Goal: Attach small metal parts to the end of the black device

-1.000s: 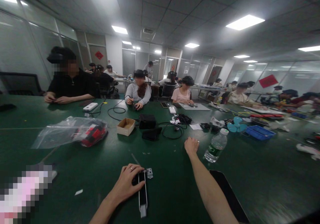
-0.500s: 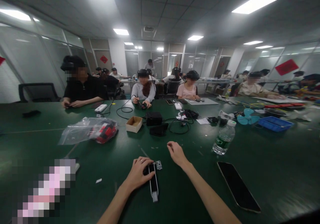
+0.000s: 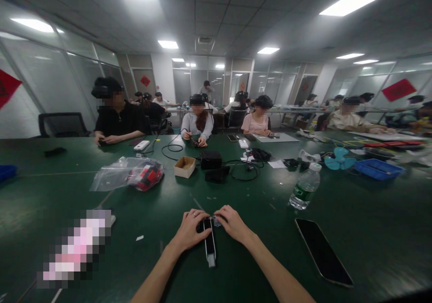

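Note:
A narrow black device with a white rim (image 3: 209, 245) lies lengthwise on the green table (image 3: 256, 249) right in front of me. My left hand (image 3: 191, 229) is curled over its far end and grips it, a ring on one finger. My right hand (image 3: 232, 223) has its fingers closed on a small silvery metal piece (image 3: 216, 222) beside the device's far end, touching the left hand's fingertips.
A black phone (image 3: 322, 251) lies face up to my right, a water bottle (image 3: 305, 187) beyond it. A plastic bag with a red-black item (image 3: 130, 175), a small cardboard box (image 3: 184, 166), black cases and cables sit mid-table. Several people work along the far side.
My right hand has drawn back from near the water bottle to the small metal piece beside the device. The left hand has stayed on the device. The view has shifted slightly.

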`<state>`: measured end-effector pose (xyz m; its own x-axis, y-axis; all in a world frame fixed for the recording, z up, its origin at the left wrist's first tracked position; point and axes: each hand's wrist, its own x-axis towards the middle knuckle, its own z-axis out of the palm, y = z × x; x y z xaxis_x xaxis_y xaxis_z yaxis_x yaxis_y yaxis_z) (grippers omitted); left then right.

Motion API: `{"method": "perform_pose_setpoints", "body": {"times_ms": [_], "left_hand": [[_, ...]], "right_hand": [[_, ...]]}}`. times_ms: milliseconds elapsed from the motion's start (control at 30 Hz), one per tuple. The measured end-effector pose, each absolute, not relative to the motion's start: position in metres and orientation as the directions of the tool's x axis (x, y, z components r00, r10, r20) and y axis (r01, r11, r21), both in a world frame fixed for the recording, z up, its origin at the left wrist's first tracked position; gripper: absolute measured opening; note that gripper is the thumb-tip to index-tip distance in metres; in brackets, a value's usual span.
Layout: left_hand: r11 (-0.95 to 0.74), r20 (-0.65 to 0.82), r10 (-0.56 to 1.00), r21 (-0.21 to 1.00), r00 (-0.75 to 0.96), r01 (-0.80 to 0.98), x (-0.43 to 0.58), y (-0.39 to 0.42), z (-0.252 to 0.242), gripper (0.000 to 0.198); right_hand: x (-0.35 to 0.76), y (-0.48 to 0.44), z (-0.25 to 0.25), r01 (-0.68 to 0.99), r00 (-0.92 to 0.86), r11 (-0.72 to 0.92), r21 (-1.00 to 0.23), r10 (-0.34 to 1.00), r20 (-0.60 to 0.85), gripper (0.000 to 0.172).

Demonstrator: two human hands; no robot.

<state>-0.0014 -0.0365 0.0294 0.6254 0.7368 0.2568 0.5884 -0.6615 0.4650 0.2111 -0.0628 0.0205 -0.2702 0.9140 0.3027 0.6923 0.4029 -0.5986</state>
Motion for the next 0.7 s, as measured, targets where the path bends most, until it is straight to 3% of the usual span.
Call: {"method": "perform_pose_setpoints", "body": {"times_ms": [500,700], "left_hand": [[-0.657,0.256,0.74,0.471,0.622,0.588,0.0,-0.041,0.035,0.033],[-0.667,0.272,0.734,0.46,0.623,0.586,0.0,-0.037,0.029,0.034]], "right_hand": [[0.209,-0.061,0.015,0.688,-0.241,0.366,-0.627,0.93,0.278,0.024],[0.209,-0.058,0.008,0.688,-0.271,0.421,-0.591,0.904,0.329,0.025]]}}
